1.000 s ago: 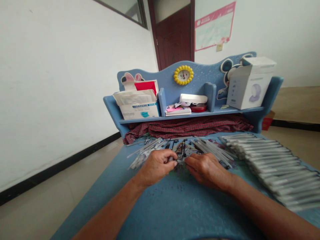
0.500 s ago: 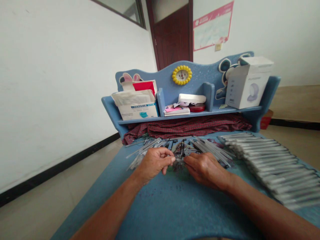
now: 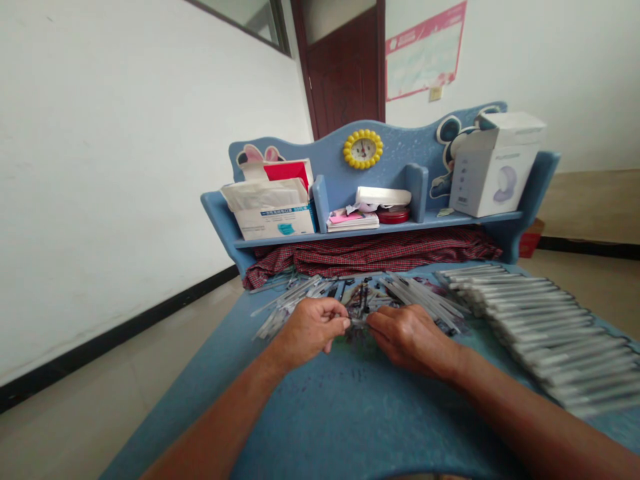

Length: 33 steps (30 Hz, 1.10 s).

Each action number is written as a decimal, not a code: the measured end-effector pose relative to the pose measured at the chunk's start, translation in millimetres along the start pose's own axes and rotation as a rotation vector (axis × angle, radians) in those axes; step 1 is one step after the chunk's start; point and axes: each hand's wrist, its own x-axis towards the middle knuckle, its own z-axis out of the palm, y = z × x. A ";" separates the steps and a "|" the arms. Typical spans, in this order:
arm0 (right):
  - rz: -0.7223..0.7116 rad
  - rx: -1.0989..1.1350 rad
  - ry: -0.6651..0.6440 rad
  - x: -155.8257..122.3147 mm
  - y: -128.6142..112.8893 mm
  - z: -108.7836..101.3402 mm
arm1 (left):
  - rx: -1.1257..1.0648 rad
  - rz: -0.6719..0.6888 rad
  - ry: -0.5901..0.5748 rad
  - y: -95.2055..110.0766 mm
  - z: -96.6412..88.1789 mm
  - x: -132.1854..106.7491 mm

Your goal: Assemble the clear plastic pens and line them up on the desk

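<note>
Around the centre of the frame, the left hand [image 3: 310, 328] is pinching, thumb and fingers together, the left end of a slim, translucent plastic pen piece [image 3: 358, 323]; the right hand [image 3: 414, 337] is seemingly clamping its other end, fingertips partly hidden. The piece is likely feeling light, stiff and slippery, best held near its ends. Upper left of centre, a white-and-blue cardboard box [image 3: 280, 225] is holding pale sheeting [image 3: 270, 195]; upper right, a tall white cardboard box [image 3: 470, 183] is hiding any contents.
</note>
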 end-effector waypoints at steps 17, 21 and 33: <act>0.016 0.013 0.025 0.4 0.0 -0.7 | -0.098 -0.006 0.038 2.3 0.5 0.8; 0.026 0.010 0.009 0.1 0.2 -0.9 | -0.093 -0.016 0.029 2.9 -0.1 0.8; 0.032 0.016 -0.016 0.2 -0.6 -2.1 | -0.123 -0.005 0.004 1.4 -0.4 0.2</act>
